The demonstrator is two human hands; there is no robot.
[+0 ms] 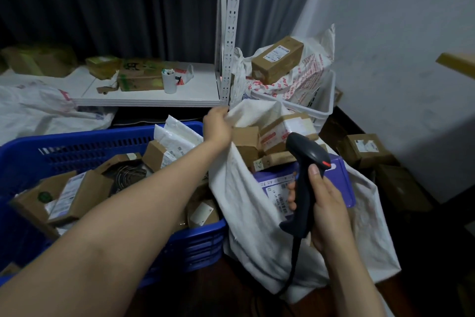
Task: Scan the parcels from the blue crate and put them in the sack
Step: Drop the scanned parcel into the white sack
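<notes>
Left arm (pixel 128 214) — hand (pixel 218 127) on sack (pixel 239 201) edge

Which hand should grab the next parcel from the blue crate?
Probably the left hand: it grips the sack right beside the blue crate, while the right hand holds the scanner.

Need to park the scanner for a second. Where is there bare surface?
The white shelf board has a bare patch left of the green-printed cardboard box, and a strip between the white cup and the white metal post. Crowded: the blue plastic crate and the white fabric sack, both full of parcels.
</notes>
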